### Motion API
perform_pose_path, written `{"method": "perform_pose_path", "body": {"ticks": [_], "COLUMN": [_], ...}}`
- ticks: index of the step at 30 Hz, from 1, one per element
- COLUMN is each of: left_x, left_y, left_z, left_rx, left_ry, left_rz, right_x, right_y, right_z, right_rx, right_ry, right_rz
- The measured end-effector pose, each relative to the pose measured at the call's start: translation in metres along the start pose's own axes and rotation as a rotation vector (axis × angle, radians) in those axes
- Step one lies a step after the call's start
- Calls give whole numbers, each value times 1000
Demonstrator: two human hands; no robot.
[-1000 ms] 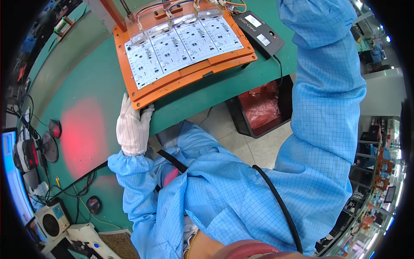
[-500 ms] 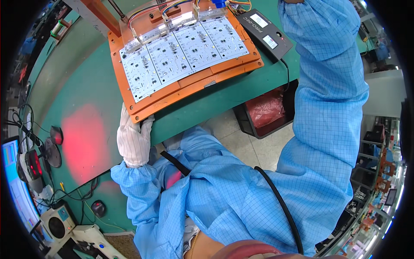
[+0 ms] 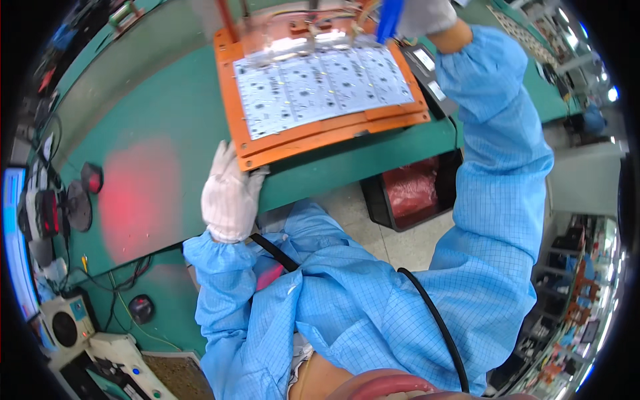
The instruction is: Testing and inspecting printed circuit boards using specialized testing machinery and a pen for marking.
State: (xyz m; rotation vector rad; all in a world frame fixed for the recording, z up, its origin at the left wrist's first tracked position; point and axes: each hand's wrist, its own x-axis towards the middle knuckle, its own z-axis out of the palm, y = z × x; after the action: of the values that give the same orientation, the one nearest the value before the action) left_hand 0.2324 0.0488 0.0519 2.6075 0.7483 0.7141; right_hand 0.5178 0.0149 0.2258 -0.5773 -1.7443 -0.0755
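An orange test fixture [image 3: 337,127] stands on the green bench. On it lies a white circuit board panel [image 3: 327,87] with several sections of small dark parts. My left hand [image 3: 232,193], in a white striped glove, is at the fixture's front left corner. Its fingers stretch along the left side, apart from the thumb by the front edge; no held thing shows. My right hand [image 3: 427,17], also gloved, is raised at the top edge beside a blue handle [image 3: 390,20]. Blur and the picture's edge hide its fingers, so a grip on the handle cannot be made out.
Behind the panel are a clear plate and wires. A dark grey box with displays [image 3: 437,90] sits right of the fixture. Below the bench edge stands a black bin [image 3: 380,207] with a red bag. A red-lit scanner [image 3: 47,213], cables and a monitor [image 3: 17,233] are at left.
My right hand has come down and left into view, beside the blue handle. The view has shifted; the fixture appears further right and higher. My left fingers now show beside the fixture's corner.
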Motion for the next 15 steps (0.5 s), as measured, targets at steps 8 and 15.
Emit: {"method": "perform_pose_path", "body": {"ticks": [8, 15], "left_x": [0, -17], "left_y": [-7, -24], "left_z": [-4, -3], "left_rx": [-33, 164], "left_ry": [26, 96], "left_rz": [135, 118], "right_x": [2, -30], "right_y": [13, 52], "right_z": [-2, -32], "right_rx": [-663, -739], "right_ry": [-152, 0], "right_rz": [-275, -428]}}
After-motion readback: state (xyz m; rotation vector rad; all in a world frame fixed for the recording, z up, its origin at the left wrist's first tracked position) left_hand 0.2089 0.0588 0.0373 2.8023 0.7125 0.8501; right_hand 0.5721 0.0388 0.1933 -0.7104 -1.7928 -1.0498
